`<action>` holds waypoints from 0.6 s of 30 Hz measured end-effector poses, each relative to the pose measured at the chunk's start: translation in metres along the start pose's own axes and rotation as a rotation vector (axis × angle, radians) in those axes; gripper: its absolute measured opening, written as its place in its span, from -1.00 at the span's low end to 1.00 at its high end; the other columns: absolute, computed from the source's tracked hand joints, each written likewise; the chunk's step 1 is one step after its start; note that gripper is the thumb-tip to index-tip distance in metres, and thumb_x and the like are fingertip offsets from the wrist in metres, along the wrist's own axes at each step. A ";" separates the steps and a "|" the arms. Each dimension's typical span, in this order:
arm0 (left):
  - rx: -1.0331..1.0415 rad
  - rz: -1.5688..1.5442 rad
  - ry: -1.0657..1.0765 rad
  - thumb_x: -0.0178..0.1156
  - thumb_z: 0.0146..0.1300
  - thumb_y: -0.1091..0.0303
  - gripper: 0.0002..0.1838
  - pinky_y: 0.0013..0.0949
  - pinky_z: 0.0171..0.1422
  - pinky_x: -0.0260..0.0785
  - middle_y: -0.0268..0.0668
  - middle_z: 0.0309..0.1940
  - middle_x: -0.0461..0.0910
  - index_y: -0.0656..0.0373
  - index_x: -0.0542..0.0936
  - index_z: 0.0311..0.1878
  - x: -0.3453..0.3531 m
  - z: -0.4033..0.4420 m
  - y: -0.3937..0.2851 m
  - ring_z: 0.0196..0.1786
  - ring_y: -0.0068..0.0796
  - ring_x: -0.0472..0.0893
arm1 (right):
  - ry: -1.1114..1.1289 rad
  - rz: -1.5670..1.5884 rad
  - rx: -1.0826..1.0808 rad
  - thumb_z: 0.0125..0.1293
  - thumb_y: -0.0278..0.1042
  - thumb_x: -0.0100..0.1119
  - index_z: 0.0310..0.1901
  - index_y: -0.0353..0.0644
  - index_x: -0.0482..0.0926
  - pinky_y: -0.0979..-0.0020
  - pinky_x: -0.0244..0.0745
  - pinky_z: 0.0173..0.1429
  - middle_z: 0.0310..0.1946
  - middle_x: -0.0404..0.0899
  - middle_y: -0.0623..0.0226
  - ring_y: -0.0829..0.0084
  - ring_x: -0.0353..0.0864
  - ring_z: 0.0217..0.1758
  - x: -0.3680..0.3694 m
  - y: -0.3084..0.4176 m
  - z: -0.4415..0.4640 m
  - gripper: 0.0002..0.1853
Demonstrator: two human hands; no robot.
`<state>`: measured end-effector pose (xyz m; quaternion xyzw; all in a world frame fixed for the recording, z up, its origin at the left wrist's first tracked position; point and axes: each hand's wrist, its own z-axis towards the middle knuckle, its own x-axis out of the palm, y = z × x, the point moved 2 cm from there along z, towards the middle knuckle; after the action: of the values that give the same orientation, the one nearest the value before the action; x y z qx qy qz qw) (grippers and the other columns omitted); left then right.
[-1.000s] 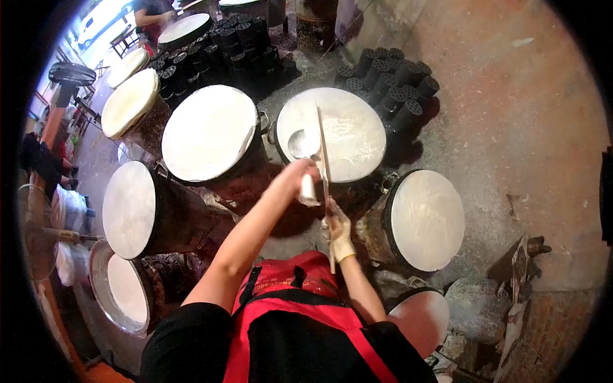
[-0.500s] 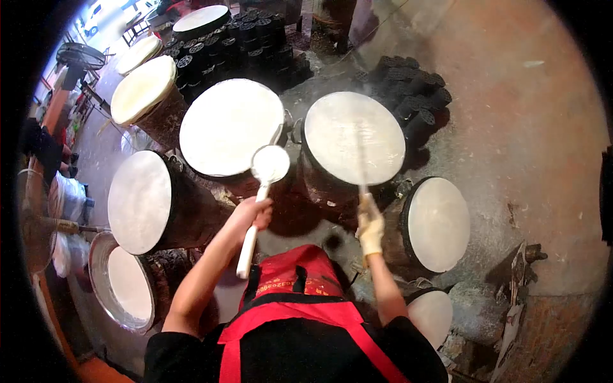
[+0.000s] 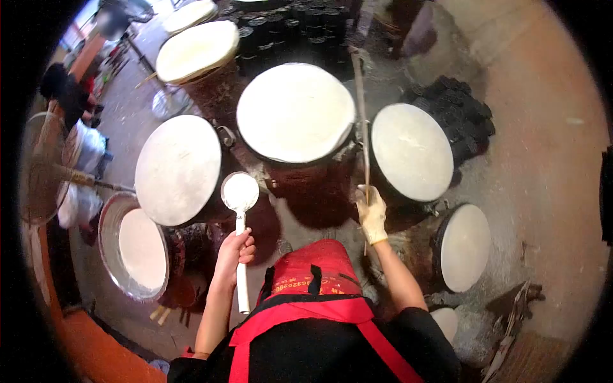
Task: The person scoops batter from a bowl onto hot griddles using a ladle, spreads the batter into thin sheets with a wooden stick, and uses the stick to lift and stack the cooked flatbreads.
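Note:
My left hand (image 3: 234,256) is closed around the white handle of a ladle (image 3: 240,191) whose round bowl carries something white. The ladle is above the floor, apart from the round white-topped drum (image 3: 175,169) at its left. My right hand (image 3: 372,216), in a pale glove, grips a long thin stick (image 3: 361,112) that points away from me. The stick passes between the middle white-topped drum (image 3: 295,112) and the right one (image 3: 412,152); whether it touches either I cannot tell.
A wide basin (image 3: 108,255) of pale liquid stands at the lower left. Black perforated briquettes (image 3: 453,115) are heaped at the right, with more stacked at the back. Another white-topped drum (image 3: 466,249) is at the right. Large pale round sheets (image 3: 198,51) lie piled at the upper left.
The view has swung left, so the drums appear further right. The stick, over the right drum's surface before, is now left of it and upright in view. The ladle has moved nearer the left drum.

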<state>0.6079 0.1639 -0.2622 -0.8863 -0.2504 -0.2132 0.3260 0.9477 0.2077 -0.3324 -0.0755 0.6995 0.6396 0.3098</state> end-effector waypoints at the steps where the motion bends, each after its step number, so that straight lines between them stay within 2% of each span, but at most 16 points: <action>1: 0.019 -0.026 -0.032 0.01 0.34 0.42 -0.87 -0.70 -0.71 -0.05 -0.45 -0.56 0.25 0.13 0.27 -0.31 -0.006 0.000 0.000 -0.65 -0.79 0.15 | 0.083 -0.165 -0.079 0.33 -0.22 0.03 -0.12 -0.16 0.47 0.28 0.51 -0.25 -0.30 0.54 0.20 0.33 0.59 -0.34 0.007 0.007 0.016 -0.79; 3: 0.050 -0.111 -0.075 0.00 0.34 0.42 -0.88 -0.70 -0.71 -0.05 -0.45 -0.55 0.26 0.14 0.27 -0.31 -0.015 -0.001 -0.004 -0.64 -0.79 0.16 | 0.165 -0.424 -0.330 0.25 -0.24 0.09 -0.04 -0.16 0.42 0.16 0.48 -0.24 -0.33 0.54 0.17 0.23 0.60 -0.34 0.044 0.003 0.038 -0.70; 4: 0.067 -0.155 -0.099 -0.01 0.35 0.43 -0.88 -0.70 -0.70 -0.04 -0.44 -0.55 0.26 0.14 0.28 -0.30 -0.019 -0.002 -0.005 -0.64 -0.79 0.16 | 0.247 -0.584 -0.406 0.21 -0.28 0.11 0.01 -0.11 0.37 0.19 0.49 -0.28 -0.36 0.54 0.19 0.20 0.58 -0.36 0.062 0.017 0.047 -0.66; 5: 0.087 -0.220 -0.104 -0.03 0.35 0.45 -0.94 -0.70 -0.70 -0.03 -0.43 -0.53 0.28 0.20 0.32 -0.24 -0.019 -0.004 -0.007 -0.62 -0.77 0.17 | 0.237 -0.581 -0.611 0.22 -0.23 0.09 0.08 -0.09 0.34 0.26 0.51 -0.35 -0.30 0.51 0.18 0.28 0.58 -0.40 0.074 0.032 0.052 -0.60; 7: 0.127 -0.328 -0.126 -0.05 0.36 0.47 -0.91 -0.71 -0.69 -0.02 -0.40 -0.50 0.29 0.27 0.35 -0.14 -0.021 -0.007 -0.009 -0.61 -0.76 0.18 | 0.341 -0.771 -0.703 0.23 -0.19 0.08 0.22 -0.07 0.24 0.34 0.54 -0.40 -0.19 0.47 0.14 0.38 0.57 -0.42 0.111 0.043 0.066 -0.47; 9: 0.201 -0.454 -0.124 -0.08 0.37 0.47 -0.85 -0.70 -0.70 0.00 -0.37 -0.47 0.28 0.34 0.34 -0.09 -0.021 -0.009 -0.011 -0.62 -0.74 0.17 | 0.559 -0.890 -0.646 0.24 -0.18 0.06 0.33 -0.08 0.10 0.40 0.54 -0.47 -0.09 0.42 0.09 0.44 0.57 -0.44 0.134 0.069 0.083 -0.35; 10: 0.220 -0.521 -0.129 -0.09 0.38 0.46 -0.85 -0.69 -0.70 0.00 -0.37 -0.48 0.27 0.34 0.33 -0.08 -0.021 -0.011 -0.012 -0.62 -0.73 0.17 | 0.592 -0.913 -0.741 0.22 -0.19 0.07 0.37 -0.14 0.01 0.40 0.54 -0.53 -0.11 0.43 0.09 0.39 0.58 -0.45 0.148 0.060 0.094 -0.28; 13: 0.255 -0.674 -0.156 -0.12 0.40 0.43 -0.84 -0.67 -0.73 0.02 -0.37 -0.50 0.25 0.34 0.32 -0.07 -0.018 -0.018 -0.020 -0.63 -0.71 0.17 | 0.609 -0.872 -0.942 0.21 -0.28 0.06 0.30 -0.19 0.11 0.38 0.55 -0.54 -0.10 0.43 0.10 0.34 0.61 -0.45 0.151 0.051 0.122 -0.36; 14: 0.278 -0.714 -0.165 -0.12 0.40 0.43 -0.84 -0.67 -0.74 0.02 -0.37 -0.50 0.24 0.33 0.32 -0.07 -0.018 -0.018 -0.020 -0.64 -0.71 0.17 | 0.578 -0.766 -0.993 0.16 -0.38 0.06 0.20 -0.19 0.22 0.35 0.59 -0.46 -0.12 0.44 0.11 0.30 0.63 -0.41 0.137 0.053 0.130 -0.46; 17: 0.339 -0.847 -0.219 -0.14 0.41 0.43 -0.83 -0.66 -0.75 0.05 -0.36 -0.50 0.25 0.34 0.31 -0.06 -0.012 -0.021 -0.018 -0.65 -0.70 0.17 | 0.640 -0.665 -1.070 0.10 -0.43 0.09 0.06 -0.19 0.30 0.36 0.60 -0.42 -0.17 0.46 0.13 0.32 0.63 -0.40 0.110 0.049 0.147 -0.56; 18: 0.366 -0.864 -0.227 -0.14 0.41 0.43 -0.83 -0.66 -0.75 0.06 -0.36 -0.50 0.25 0.34 0.31 -0.05 -0.013 -0.019 -0.017 -0.65 -0.70 0.17 | 0.641 -0.724 -1.052 0.03 -0.39 0.16 -0.04 -0.18 0.37 0.38 0.59 -0.45 -0.24 0.49 0.17 0.33 0.62 -0.42 0.112 0.042 0.154 -0.60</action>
<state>0.5834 0.1579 -0.2480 -0.6469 -0.6630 -0.1835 0.3290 0.8896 0.3923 -0.3549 -0.6268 0.2857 0.6955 0.2043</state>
